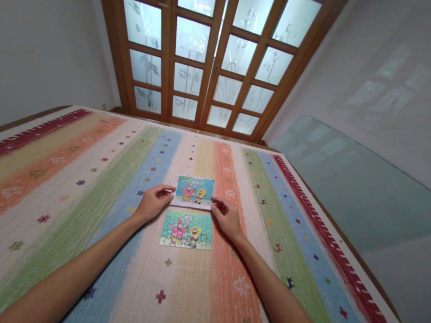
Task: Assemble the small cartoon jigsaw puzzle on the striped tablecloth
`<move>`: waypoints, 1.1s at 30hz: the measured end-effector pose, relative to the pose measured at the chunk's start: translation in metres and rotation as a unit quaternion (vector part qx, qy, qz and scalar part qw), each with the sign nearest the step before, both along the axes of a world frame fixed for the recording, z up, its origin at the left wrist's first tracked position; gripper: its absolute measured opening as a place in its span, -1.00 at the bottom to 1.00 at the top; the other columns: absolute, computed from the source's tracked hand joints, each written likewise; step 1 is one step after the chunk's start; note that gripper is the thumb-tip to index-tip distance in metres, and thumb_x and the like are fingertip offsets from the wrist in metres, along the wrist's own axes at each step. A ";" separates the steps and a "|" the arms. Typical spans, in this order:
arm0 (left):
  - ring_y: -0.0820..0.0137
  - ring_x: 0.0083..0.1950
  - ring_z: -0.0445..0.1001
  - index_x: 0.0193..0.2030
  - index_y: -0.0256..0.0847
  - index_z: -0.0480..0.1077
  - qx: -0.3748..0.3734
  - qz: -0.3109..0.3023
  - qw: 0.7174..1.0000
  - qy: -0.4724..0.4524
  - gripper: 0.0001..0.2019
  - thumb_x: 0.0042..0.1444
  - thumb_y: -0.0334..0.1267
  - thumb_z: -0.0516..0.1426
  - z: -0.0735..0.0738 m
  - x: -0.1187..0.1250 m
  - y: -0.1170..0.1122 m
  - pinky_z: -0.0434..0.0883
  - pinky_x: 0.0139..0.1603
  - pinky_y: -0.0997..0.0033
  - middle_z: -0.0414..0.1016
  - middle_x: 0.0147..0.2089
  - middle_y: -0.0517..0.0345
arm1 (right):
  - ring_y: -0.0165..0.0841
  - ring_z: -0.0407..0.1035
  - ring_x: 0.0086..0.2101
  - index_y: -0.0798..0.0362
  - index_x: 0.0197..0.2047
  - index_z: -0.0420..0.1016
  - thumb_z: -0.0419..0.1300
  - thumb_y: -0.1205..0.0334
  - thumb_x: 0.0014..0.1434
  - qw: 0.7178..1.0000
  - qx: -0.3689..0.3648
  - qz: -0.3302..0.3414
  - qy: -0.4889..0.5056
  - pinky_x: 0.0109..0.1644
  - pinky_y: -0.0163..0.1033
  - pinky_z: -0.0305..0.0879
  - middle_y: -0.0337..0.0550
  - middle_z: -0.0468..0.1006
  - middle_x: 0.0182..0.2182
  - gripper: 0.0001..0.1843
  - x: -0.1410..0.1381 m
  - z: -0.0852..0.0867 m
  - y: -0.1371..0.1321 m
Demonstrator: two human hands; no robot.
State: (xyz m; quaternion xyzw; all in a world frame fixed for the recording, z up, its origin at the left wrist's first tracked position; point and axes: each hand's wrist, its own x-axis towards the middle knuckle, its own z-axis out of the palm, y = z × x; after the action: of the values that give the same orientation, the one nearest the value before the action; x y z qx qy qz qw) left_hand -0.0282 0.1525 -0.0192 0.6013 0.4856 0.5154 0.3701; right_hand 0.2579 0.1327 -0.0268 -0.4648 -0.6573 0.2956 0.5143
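Observation:
A picture card with a pink starfish, a squid figure and a yellow sponge character is held by its two side edges, slightly above or on the cloth; I cannot tell which. My left hand pinches its left edge between thumb and fingers. On the opposite edge, my right hand grips in the same way. Just nearer to me lies a jigsaw puzzle with the same cartoon scene, its pieces joined into a flat rectangle. Neither hand touches the puzzle.
A striped, patterned tablecloth covers the large table. Beyond its far edge stand wooden doors with frosted panes. Pale walls rise on both sides, and a greenish glass-like panel is at the right wall.

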 end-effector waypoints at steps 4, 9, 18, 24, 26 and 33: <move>0.26 -0.26 0.63 -0.17 -0.25 0.62 0.001 0.000 1.000 0.000 -0.67 -0.03 -0.09 0.30 0.002 0.001 -0.001 0.59 -0.12 0.29 0.68 -0.27 0.04 | -0.20 0.61 -0.25 0.06 -0.08 0.68 0.25 0.14 0.17 1.000 -0.002 -0.005 -0.001 -0.08 -0.07 0.56 -0.01 0.73 -0.21 -0.70 -0.001 0.000 0.000; 0.26 -0.26 0.63 -0.19 -0.24 0.62 0.003 0.001 1.000 0.000 -0.70 -0.02 -0.11 0.29 0.004 0.001 -0.002 0.59 -0.11 0.30 0.69 -0.27 0.05 | -0.20 0.61 -0.24 0.05 -0.09 0.68 0.25 0.15 0.17 1.000 -0.001 -0.007 -0.002 -0.06 -0.06 0.57 -0.01 0.73 -0.19 -0.71 -0.001 0.002 -0.001; 0.25 -0.24 0.63 -0.19 -0.23 0.61 0.003 0.000 1.000 0.005 -0.70 -0.02 -0.10 0.30 0.003 0.001 -0.002 0.59 -0.10 0.29 0.69 -0.24 0.04 | -0.21 0.61 -0.24 0.06 -0.09 0.68 0.25 0.14 0.16 1.000 -0.008 -0.003 -0.001 -0.08 -0.08 0.56 -0.02 0.74 -0.20 -0.70 -0.001 0.003 -0.001; 0.26 -0.24 0.63 -0.20 -0.23 0.62 0.007 0.003 1.000 0.011 -0.72 -0.01 -0.11 0.29 0.005 0.001 -0.004 0.58 -0.11 0.30 0.70 -0.23 0.04 | -0.20 0.62 -0.26 0.06 -0.10 0.68 0.26 0.16 0.14 1.000 -0.007 -0.007 0.002 -0.08 -0.06 0.56 -0.02 0.74 -0.22 -0.71 -0.002 0.002 0.000; 0.26 -0.26 0.63 -0.20 -0.22 0.62 0.007 0.005 1.000 0.014 -0.72 0.00 -0.11 0.28 0.006 0.000 -0.004 0.58 -0.13 0.31 0.70 -0.25 0.06 | -0.19 0.62 -0.27 0.05 -0.11 0.69 0.26 0.18 0.14 1.000 -0.005 0.000 0.003 -0.09 -0.06 0.56 -0.03 0.74 -0.23 -0.72 -0.002 0.003 0.000; 0.26 -0.27 0.62 -0.21 -0.22 0.63 0.010 0.006 1.000 0.021 -0.73 0.01 -0.11 0.28 0.006 0.000 -0.002 0.57 -0.16 0.32 0.69 -0.29 0.07 | -0.19 0.61 -0.26 0.05 -0.14 0.69 0.25 0.17 0.15 1.000 -0.004 0.002 -0.009 -0.10 -0.07 0.55 -0.03 0.74 -0.22 -0.74 -0.002 0.007 -0.001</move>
State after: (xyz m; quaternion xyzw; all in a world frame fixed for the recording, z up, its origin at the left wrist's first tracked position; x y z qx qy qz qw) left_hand -0.0284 0.1500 -0.0130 0.6125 0.4919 0.5096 0.3509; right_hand 0.2561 0.1320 -0.0197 -0.4680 -0.6617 0.2948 0.5062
